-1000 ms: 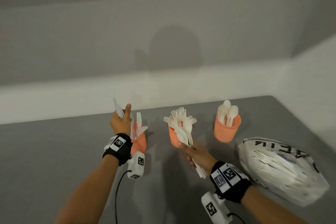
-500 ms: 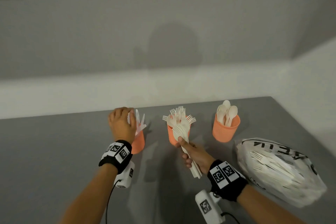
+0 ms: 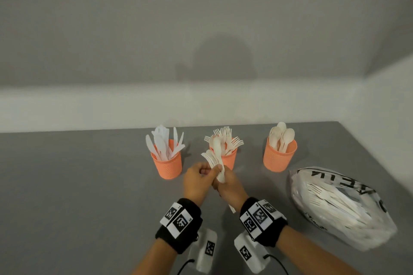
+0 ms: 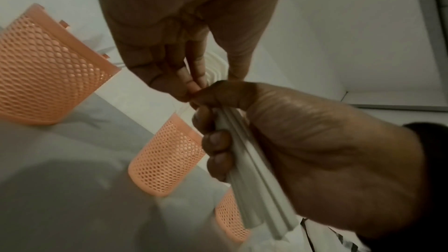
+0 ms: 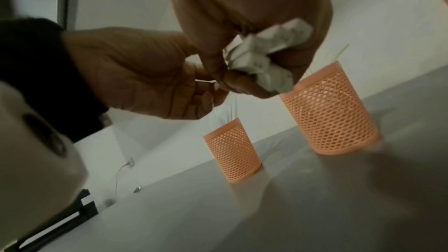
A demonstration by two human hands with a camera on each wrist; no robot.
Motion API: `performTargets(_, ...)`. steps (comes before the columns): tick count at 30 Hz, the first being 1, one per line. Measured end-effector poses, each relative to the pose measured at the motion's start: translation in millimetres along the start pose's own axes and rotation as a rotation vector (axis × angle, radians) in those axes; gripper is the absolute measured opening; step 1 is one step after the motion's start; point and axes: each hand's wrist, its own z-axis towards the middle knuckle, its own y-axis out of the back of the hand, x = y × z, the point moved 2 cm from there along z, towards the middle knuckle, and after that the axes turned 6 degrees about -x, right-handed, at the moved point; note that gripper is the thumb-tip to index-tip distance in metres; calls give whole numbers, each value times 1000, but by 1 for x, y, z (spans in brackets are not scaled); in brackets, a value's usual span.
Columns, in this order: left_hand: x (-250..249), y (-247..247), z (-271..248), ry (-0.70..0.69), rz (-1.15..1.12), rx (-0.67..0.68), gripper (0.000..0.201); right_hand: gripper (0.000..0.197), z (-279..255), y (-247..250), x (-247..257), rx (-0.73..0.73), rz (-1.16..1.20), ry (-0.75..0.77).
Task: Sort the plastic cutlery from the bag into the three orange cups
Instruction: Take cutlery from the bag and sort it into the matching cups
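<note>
Three orange mesh cups stand in a row: the left cup [image 3: 169, 166] holds knives, the middle cup [image 3: 230, 159] forks, the right cup [image 3: 279, 158] spoons. In front of the middle cup my right hand [image 3: 223, 177] grips a bundle of white cutlery [image 3: 212, 159] by the handles, heads fanned upward. My left hand [image 3: 211, 171] is against it from the left, its fingertips [image 4: 194, 81] pinching a piece at the top of the bundle [image 4: 252, 170]. The handle ends [image 5: 264, 58] show under my right palm. The white cutlery bag [image 3: 339, 205] lies at the right.
The grey table [image 3: 78, 185] meets a pale wall behind the cups and ends at its right edge just past the bag. The left cup [image 5: 232, 150] and middle cup [image 5: 327, 114] stand close beyond my hands.
My left hand let a knife go into the left cup, then came right and down to pinch the bundle. My right hand stayed in front of the middle cup with the bundle.
</note>
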Motion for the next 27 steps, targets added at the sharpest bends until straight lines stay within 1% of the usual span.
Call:
performTargets(1, 1, 1, 0, 7, 11, -13, 31, 56, 0, 0, -2, -2, -12, 13)
performTargets(2, 1, 1, 0, 18, 6, -12, 33, 50, -1, 0, -4, -4, -7, 15)
performTargets(4, 3, 1, 0, 52, -51, 22, 31, 28, -4, 1, -3, 4, 44, -11)
performTargets(5, 3, 1, -1, 68, -79, 38, 28, 21, -7, 3, -2, 11, 82, -26)
performTargets(6, 3, 1, -2, 87, -106, 59, 24, 19, -9, 5, -1, 17, 119, -44)
performTargets(9, 1, -1, -5, 180, -235, 116, 9, 25, -13, 11, -2, -14, 195, -101)
performTargets(11, -1, -3, -9, 264, -342, 140, 11, 28, -13, 13, -6, -65, 183, -77)
performTargets(14, -8, -7, -14, 360, -470, 162, 17, 34, -12, 14, -10, -170, 82, 20)
performTargets(16, -13, -11, -16, 354, -464, 155, 19, 43, -14, 14, -9, -220, 21, 91)
performTargets(18, -15, -14, -16, 315, -425, 111, 25, 62, -15, 13, -9, -244, 1, 136)
performTargets(19, -14, -15, -15, 299, -412, 77, 25, 68, -15, 13, -10, -253, -6, 151)
performTargets(20, -15, -15, -15, 283, -392, 52, 25, 68, -16, 13, -9, -265, -7, 165)
performTargets(24, -13, -20, -16, 245, -314, 36, 25, 40, -19, 16, -7, -313, -11, 147)
performTargets(27, -12, -27, -18, 311, -334, 18, 28, 31, -22, 14, -6, -317, 9, 146)
